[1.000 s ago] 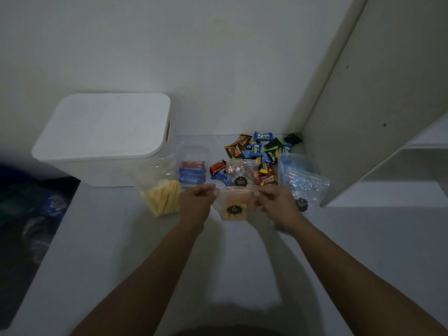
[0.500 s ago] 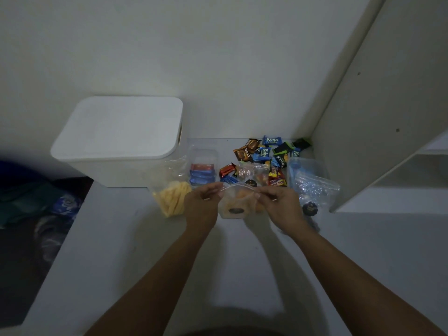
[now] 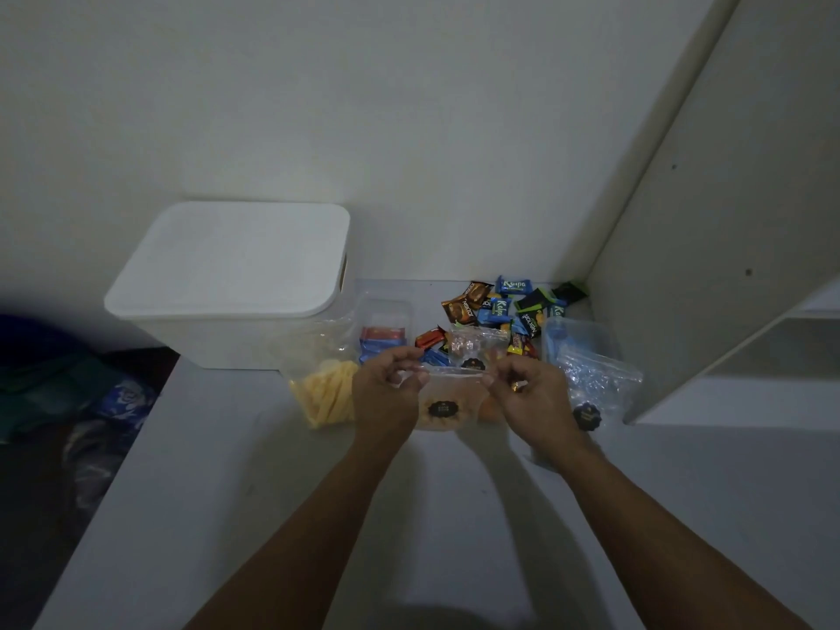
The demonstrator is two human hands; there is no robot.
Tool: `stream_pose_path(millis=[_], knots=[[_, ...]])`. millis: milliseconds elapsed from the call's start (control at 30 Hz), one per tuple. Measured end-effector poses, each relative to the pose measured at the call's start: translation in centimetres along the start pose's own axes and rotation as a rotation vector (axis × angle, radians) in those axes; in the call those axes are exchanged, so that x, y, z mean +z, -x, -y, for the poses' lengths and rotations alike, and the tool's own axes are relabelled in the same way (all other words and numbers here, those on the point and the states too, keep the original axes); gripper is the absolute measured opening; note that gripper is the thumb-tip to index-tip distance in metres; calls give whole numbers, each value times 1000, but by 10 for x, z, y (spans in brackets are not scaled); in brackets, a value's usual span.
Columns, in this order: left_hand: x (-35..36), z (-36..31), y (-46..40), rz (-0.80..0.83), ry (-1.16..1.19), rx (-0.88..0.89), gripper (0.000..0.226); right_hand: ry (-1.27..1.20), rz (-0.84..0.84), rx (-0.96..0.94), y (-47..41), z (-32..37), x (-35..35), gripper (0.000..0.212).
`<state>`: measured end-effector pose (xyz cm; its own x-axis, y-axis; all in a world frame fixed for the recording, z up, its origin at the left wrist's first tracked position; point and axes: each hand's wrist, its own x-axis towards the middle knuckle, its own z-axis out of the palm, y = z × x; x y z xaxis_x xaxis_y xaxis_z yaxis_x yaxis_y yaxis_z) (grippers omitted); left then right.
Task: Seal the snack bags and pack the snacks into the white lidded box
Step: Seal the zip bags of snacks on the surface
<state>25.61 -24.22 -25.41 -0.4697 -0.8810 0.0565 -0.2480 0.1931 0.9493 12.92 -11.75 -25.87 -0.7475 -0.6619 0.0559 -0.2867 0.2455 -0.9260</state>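
Observation:
A small clear zip bag of orange snacks [image 3: 447, 404] with a dark round label hangs between my hands over the grey table. My left hand [image 3: 386, 393] pinches its top left corner and my right hand [image 3: 529, 395] pinches the top right corner. The white lidded box [image 3: 227, 284] stands at the back left with its lid on. More bags lie behind: a yellow-snack bag [image 3: 325, 395], a bag of red and blue bars [image 3: 384, 331], a small bag of brown sweets [image 3: 475, 345] and clear bags with blue contents [image 3: 591, 370]. Loose wrapped snacks [image 3: 504, 306] are piled at the wall.
A tall white cabinet panel [image 3: 709, 247] rises on the right, with shelves beyond it. The table's left edge [image 3: 113, 475] drops off to dark cloth and clutter below. The wall runs close behind the box and snacks.
The camera view has drifted left, so everything sits further right in the frame. My hands still hold the same orange-snack bag by its top, the fingers shifted slightly along the strip.

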Motion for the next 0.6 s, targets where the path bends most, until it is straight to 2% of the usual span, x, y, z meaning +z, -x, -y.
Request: stream_pose_path(millis=[167, 300, 433, 600], knots=[[2, -2, -4, 101, 54, -15, 33, 9, 50, -29, -3, 7, -6, 33], [2, -3, -6, 275, -5, 28, 25, -12, 23, 4, -5, 6, -10, 20], [6, -7, -5, 261, -133, 35, 7, -19, 80, 13, 0, 6, -11, 20], [7, -16, 1, 256, -191, 57, 4, 21, 134, 15, 0, 10, -9, 22]])
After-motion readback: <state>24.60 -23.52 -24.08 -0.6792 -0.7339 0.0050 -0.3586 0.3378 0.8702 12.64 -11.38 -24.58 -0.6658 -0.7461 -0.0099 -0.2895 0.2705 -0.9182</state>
